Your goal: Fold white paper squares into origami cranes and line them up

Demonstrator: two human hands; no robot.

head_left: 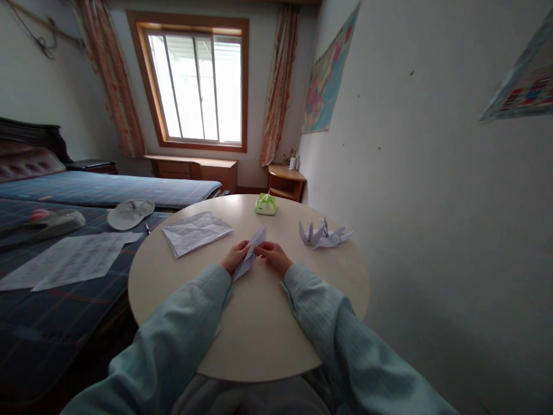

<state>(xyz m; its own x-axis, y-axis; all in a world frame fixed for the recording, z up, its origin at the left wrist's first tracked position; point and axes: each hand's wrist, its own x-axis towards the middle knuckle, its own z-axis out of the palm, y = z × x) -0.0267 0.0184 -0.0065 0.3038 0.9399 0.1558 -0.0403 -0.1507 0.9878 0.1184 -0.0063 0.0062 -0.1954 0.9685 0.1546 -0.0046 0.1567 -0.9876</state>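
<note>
Folded white paper piece (pixel 247 263) is pinched by left hand (pixel 236 255) and right hand (pixel 275 256). Printed white sheets (pixel 84 256), 9 o'clock, unreadable. Green-white plastic pack (pixel 265 205) at 12, white paper cranes (pixel 325 237) at 2.

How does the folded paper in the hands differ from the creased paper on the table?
The folded paper is narrow and pointed; the creased paper is spread wider. The folded paper is held in the left hand and right hand; the creased paper lies untouched on the table. Both are whitish.
</note>
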